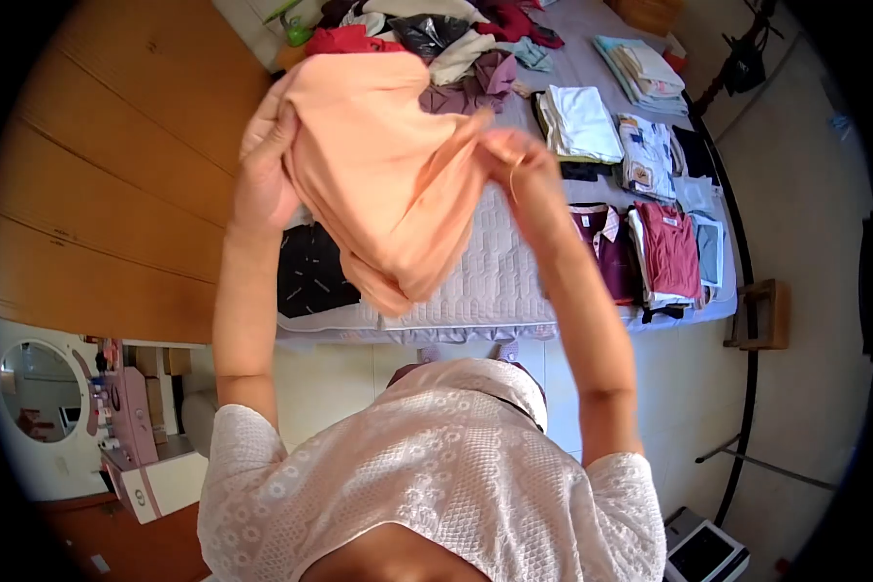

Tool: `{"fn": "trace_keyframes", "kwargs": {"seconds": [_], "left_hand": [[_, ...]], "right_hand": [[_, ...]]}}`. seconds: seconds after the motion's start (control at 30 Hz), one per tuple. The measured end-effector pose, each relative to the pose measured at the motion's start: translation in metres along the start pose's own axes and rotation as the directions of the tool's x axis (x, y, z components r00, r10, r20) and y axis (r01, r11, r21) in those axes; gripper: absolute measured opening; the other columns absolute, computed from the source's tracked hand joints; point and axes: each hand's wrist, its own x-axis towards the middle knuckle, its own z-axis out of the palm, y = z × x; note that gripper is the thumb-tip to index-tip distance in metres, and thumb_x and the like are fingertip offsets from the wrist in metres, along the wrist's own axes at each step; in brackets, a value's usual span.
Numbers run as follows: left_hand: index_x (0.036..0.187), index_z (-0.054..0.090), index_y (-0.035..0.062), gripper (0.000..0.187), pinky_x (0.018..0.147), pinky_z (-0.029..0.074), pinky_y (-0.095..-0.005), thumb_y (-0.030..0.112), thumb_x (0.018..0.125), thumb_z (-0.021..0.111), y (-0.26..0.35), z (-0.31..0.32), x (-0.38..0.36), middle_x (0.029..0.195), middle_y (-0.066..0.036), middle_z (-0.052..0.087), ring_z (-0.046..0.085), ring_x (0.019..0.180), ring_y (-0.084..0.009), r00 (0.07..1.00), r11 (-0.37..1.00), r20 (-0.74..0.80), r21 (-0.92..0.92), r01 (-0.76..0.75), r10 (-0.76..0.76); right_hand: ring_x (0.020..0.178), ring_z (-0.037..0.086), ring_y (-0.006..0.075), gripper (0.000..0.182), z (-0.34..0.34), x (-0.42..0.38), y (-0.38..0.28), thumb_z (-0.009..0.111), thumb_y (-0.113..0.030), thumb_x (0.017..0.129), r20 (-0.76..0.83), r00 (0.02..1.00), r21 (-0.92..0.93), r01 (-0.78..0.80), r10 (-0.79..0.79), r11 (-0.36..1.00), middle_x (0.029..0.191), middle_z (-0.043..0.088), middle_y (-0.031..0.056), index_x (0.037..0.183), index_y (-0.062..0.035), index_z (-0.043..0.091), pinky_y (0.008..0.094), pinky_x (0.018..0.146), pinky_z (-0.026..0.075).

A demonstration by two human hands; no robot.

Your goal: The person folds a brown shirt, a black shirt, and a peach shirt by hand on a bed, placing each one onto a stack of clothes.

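A peach-coloured cloth (388,165) hangs bunched in the air above the bed, held between both hands. My left hand (270,170) grips its left side, thumb on the front of the fabric. At its upper right corner, my right hand (524,165) pinches the stretched edge; this hand is slightly blurred. Beneath the cloth, a black folded garment (312,276) lies on the bed's left edge, partly covered from view. Behind it is a heap of loose clothes (470,82) in purple, beige, red and black.
On the bed (514,281), folded piles stand at the right: a white garment (580,121), a patterned one (647,160), a maroon one (606,252) and a red one (669,247). A wooden wardrobe (116,165) stands left; a wooden stool (771,315) is right of the bed.
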Motion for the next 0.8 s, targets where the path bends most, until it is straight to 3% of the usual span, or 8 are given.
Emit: {"fn": "trace_keyframes", "kwargs": {"seconds": [0.2, 0.3, 0.37, 0.47, 0.6, 0.63, 0.67, 0.8], "left_hand": [[0.093, 0.054, 0.0009, 0.017, 0.074, 0.04, -0.0194, 0.013, 0.084, 0.047, 0.011, -0.047, 0.029, 0.088, -0.003, 0.058, 0.052, 0.079, -0.0073, 0.983, 0.964, -0.03, 0.205, -0.169, 0.178], [0.093, 0.054, 0.0011, 0.018, 0.072, 0.039, -0.0187, 0.015, 0.085, 0.046, 0.011, -0.052, 0.034, 0.087, -0.002, 0.057, 0.049, 0.078, -0.0062, 0.955, 0.843, -0.064, 0.491, -0.222, 0.289], [0.089, 0.053, 0.0012, 0.018, 0.071, 0.037, -0.0186, 0.017, 0.085, 0.045, 0.008, -0.055, 0.033, 0.084, -0.001, 0.055, 0.047, 0.077, -0.0059, 0.904, 0.573, 0.011, 0.77, -0.28, 0.428], [0.085, 0.051, 0.0012, 0.019, 0.07, 0.036, -0.0191, 0.019, 0.085, 0.046, 0.006, -0.068, 0.029, 0.08, 0.0, 0.053, 0.046, 0.076, -0.0061, 0.916, 0.523, 0.06, 0.806, -0.279, 0.397], [0.084, 0.051, 0.0024, 0.019, 0.07, 0.037, -0.0194, 0.021, 0.085, 0.045, 0.015, -0.073, 0.032, 0.078, 0.001, 0.051, 0.045, 0.074, -0.0061, 0.952, 0.566, 0.036, 0.797, -0.211, 0.305], [0.085, 0.052, 0.0027, 0.019, 0.071, 0.038, -0.0198, 0.02, 0.085, 0.045, 0.027, -0.067, 0.041, 0.081, 0.0, 0.052, 0.047, 0.075, -0.0069, 0.965, 0.685, 0.03, 0.699, -0.207, 0.261], [0.086, 0.052, 0.003, 0.018, 0.073, 0.038, -0.0203, 0.02, 0.085, 0.045, 0.042, -0.06, 0.054, 0.084, 0.0, 0.053, 0.048, 0.077, -0.0078, 0.976, 0.788, 0.035, 0.584, -0.196, 0.216], [0.094, 0.053, 0.0026, 0.023, 0.077, 0.041, -0.0231, 0.022, 0.083, 0.048, 0.066, -0.045, 0.079, 0.094, -0.004, 0.054, 0.052, 0.086, -0.011, 0.989, 0.982, 0.064, 0.128, -0.14, 0.133]], "right_hand": [[0.086, 0.05, 0.0118, 0.011, -0.036, 0.041, -0.081, 0.047, -0.006, 0.079, 0.119, 0.816, -0.339, 0.568, -0.565, 0.75, 0.089, 0.054, 0.0045, 0.088, -0.0014, 0.052, 0.0245, 0.08, 0.038], [0.082, 0.048, 0.0093, 0.012, -0.034, 0.04, -0.097, 0.047, -0.009, 0.081, 0.141, 0.794, -0.438, 0.586, -0.591, 0.682, 0.083, 0.051, 0.0013, 0.091, -0.0037, 0.05, 0.0213, 0.075, 0.038], [0.078, 0.045, 0.0068, 0.014, -0.025, 0.034, -0.104, 0.048, -0.016, 0.083, 0.164, 0.768, -0.606, 0.574, -0.619, 0.551, 0.078, 0.047, -0.0015, 0.093, -0.0063, 0.05, 0.0185, 0.069, 0.036], [0.075, 0.043, 0.0052, 0.013, -0.023, 0.029, -0.107, 0.047, -0.016, 0.084, 0.157, 0.842, -0.687, 0.468, -0.516, 0.556, 0.076, 0.044, -0.0034, 0.094, -0.0077, 0.049, 0.0167, 0.065, 0.034], [0.077, 0.047, 0.0101, 0.022, -0.025, 0.041, -0.122, 0.051, -0.005, 0.075, 0.189, 0.922, -0.593, 0.38, -0.337, 0.709, 0.087, 0.051, 0.0013, 0.096, -0.005, 0.051, 0.0227, 0.068, 0.036], [0.071, 0.046, 0.0076, 0.005, -0.034, 0.059, -0.133, 0.051, -0.009, 0.077, 0.325, 0.866, -0.511, 0.499, -0.379, 0.7, 0.075, 0.051, -0.0021, 0.081, -0.0078, 0.053, 0.0219, 0.064, 0.037], [0.068, 0.048, 0.0083, 0.009, 0.005, 0.039, -0.166, 0.049, -0.014, 0.08, 0.179, 0.926, -0.7, 0.357, -0.332, 0.619, 0.076, 0.052, -0.0003, 0.084, -0.0075, 0.054, 0.0217, 0.061, 0.038], [0.079, 0.052, 0.0192, 0.024, 0.019, 0.049, -0.217, 0.048, -0.026, 0.078, 0.291, 0.733, -0.122, 0.666, -0.615, 0.736, 0.088, 0.055, 0.0062, 0.087, -0.0044, 0.052, 0.0311, 0.071, 0.04]]}}
